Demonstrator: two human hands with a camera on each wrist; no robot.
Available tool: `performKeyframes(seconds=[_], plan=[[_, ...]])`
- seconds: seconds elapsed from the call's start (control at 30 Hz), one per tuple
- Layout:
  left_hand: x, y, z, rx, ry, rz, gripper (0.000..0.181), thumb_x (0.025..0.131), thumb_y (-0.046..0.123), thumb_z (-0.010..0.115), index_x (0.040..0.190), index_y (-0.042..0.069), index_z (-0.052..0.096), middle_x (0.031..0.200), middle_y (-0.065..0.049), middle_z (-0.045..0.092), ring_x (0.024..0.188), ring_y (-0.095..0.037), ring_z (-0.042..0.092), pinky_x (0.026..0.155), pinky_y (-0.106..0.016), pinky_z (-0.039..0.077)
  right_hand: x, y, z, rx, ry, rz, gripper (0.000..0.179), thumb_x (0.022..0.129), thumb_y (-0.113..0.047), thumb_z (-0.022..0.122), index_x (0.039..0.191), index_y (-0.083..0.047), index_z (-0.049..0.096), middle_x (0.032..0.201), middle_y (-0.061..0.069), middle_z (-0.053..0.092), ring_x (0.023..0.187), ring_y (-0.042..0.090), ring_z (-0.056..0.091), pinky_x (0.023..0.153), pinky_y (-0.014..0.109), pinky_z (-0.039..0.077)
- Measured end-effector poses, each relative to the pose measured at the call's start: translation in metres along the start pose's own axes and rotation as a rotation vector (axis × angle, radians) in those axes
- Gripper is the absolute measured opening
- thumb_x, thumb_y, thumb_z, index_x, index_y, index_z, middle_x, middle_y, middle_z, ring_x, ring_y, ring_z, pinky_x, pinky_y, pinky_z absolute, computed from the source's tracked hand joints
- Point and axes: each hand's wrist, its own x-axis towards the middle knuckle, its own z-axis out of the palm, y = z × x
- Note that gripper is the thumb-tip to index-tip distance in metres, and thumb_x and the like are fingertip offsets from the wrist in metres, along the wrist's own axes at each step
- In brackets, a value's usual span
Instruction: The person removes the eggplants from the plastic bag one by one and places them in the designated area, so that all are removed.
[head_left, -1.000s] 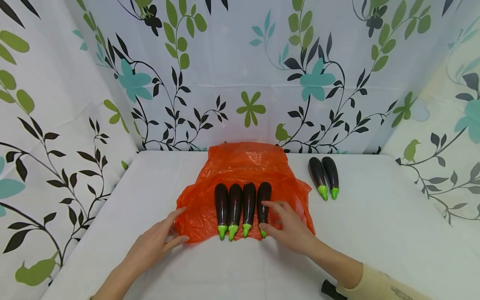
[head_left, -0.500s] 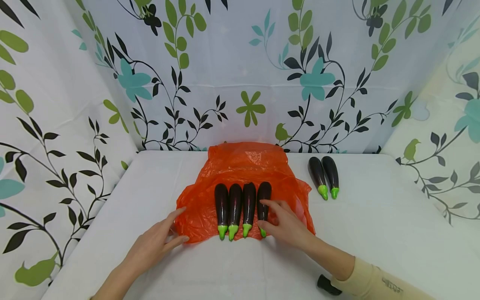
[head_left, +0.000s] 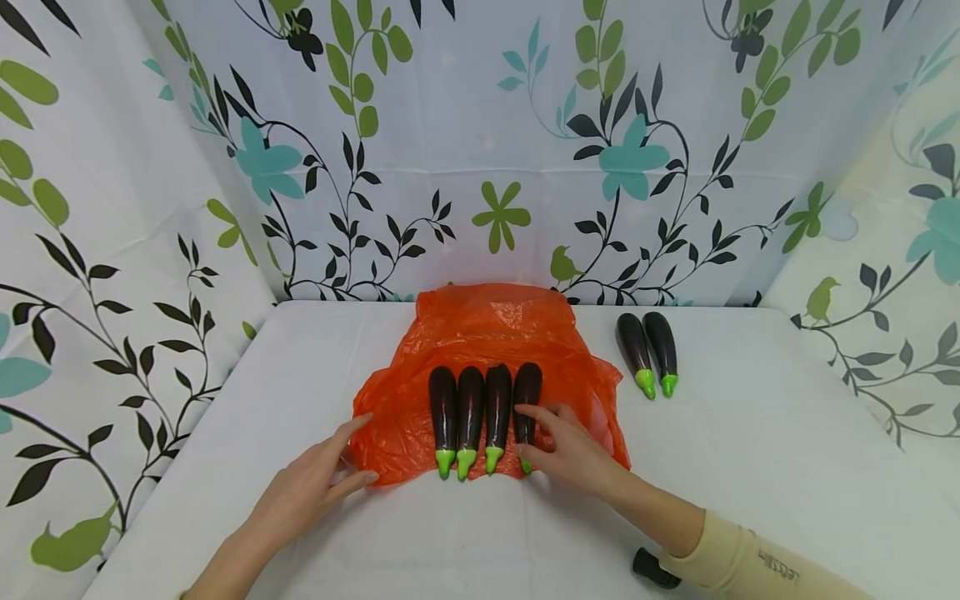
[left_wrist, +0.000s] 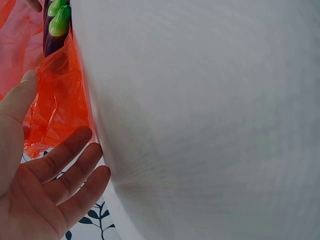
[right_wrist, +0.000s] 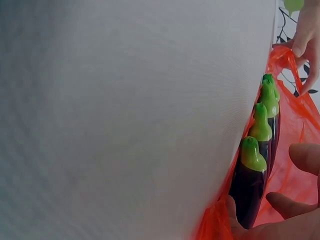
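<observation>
Several dark purple eggplants with green stems lie in a row on a spread orange-red plastic bag (head_left: 495,312). At the right end of the row is one eggplant (head_left: 528,383); my right hand (head_left: 573,450) reaches over it, its thumb and forefinger spread. In the right wrist view, the fingers and thumb lie on either side of the eggplant (right_wrist: 247,192), and a firm grip is not visible. My left hand (head_left: 303,487) is at the bag's left edge, fingers loosely extended. In the left wrist view, its thumb (left_wrist: 22,95) stands before the bag (left_wrist: 60,105), apart from the other fingers.
Two more eggplants (head_left: 648,354) lie side by side at the back right of the white table (head_left: 750,433). A leaf-patterned curtain (head_left: 465,125) encloses the back and sides. A small black object (head_left: 652,569) shows beside my right sleeve.
My right hand and forearm have shifted slightly left over the end eggplant. The left hand, bag and eggplants look unmoved.
</observation>
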Motion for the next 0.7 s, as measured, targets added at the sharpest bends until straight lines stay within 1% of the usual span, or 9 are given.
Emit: performKeyframes(seconds=[0.13, 0.27, 0.47, 0.7], plan=[[0.0001, -0.0001, 0.0, 0.002, 0.002, 0.003, 0.075, 0.083, 0.035, 0.078, 0.146, 0.024, 0.037, 0.097, 0.006, 0.061, 0.087, -0.011, 0.059, 0.066, -0.025, 0.051, 0.001, 0.0011, 0.0003, -0.005, -0.024, 0.003, 0.055, 0.089, -0.031, 0.072, 0.139, -0.022, 0.054, 0.119, 0.012, 0.047, 0.095, 0.02, 0.048, 0.071, 0.033, 0.046], [0.0004, 0.0, -0.0002, 0.001, -0.001, 0.001, 0.075, 0.083, 0.035, 0.078, 0.146, 0.024, 0.037, 0.097, 0.006, 0.061, 0.087, -0.011, 0.059, 0.066, -0.025, 0.051, 0.0019, 0.0017, 0.0008, -0.012, -0.028, 0.001, 0.055, 0.089, -0.032, 0.072, 0.139, -0.022, 0.054, 0.12, 0.011, 0.047, 0.097, 0.021, 0.049, 0.073, 0.033, 0.047], [0.0007, 0.0001, -0.0005, -0.001, -0.008, -0.005, 0.076, 0.083, 0.035, 0.078, 0.146, 0.025, 0.037, 0.097, 0.006, 0.061, 0.087, -0.011, 0.058, 0.066, -0.026, 0.05, 0.0025, 0.0015, 0.0009, -0.015, -0.035, 0.004, 0.054, 0.089, -0.03, 0.071, 0.139, -0.022, 0.054, 0.12, 0.011, 0.047, 0.097, 0.02, 0.049, 0.073, 0.034, 0.047], [0.0002, 0.0003, 0.0, -0.005, -0.003, -0.002, 0.075, 0.084, 0.035, 0.077, 0.146, 0.025, 0.037, 0.097, 0.006, 0.062, 0.087, -0.012, 0.059, 0.066, -0.027, 0.05, 0.0037, 0.0015, 0.001, -0.027, -0.061, 0.012, 0.053, 0.089, -0.028, 0.07, 0.139, -0.022, 0.054, 0.106, 0.008, 0.047, 0.091, 0.019, 0.047, 0.067, 0.033, 0.044]])
